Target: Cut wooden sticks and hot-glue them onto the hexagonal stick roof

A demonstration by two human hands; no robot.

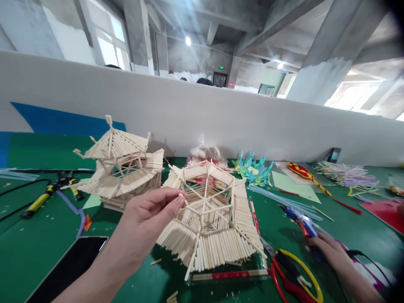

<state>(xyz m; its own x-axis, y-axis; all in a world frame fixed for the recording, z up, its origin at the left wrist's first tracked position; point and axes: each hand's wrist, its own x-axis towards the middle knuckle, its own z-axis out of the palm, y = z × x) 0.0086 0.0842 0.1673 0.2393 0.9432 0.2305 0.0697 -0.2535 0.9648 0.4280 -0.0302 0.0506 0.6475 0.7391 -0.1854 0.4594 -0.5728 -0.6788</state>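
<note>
My left hand (pixel 154 223) pinches a small pale wooden stick (pixel 182 196) between thumb and fingertips. It is over the left side of a pavilion model (pixel 217 250) built from thin wooden sticks, whose roof frame is open at the top. Whether the pinched stick touches the frame I cannot tell. At the right, my right hand (pixel 328 248) is closed around a blue glue gun (pixel 299 221) with a red trigger, its nozzle pointing left and away from me. Behind my left hand stands a second stick pavilion (pixel 118 168) with a peaked roof.
Scissors (pixel 279 269) with red and yellow handles lie between the model and my right hand. A phone (pixel 71 269) lies at front left, pliers (pixel 47 195) beyond it. Blue-green folded paper (pixel 255 168) and paper strips (pixel 347 174) sit before a white partition (pixel 202 109).
</note>
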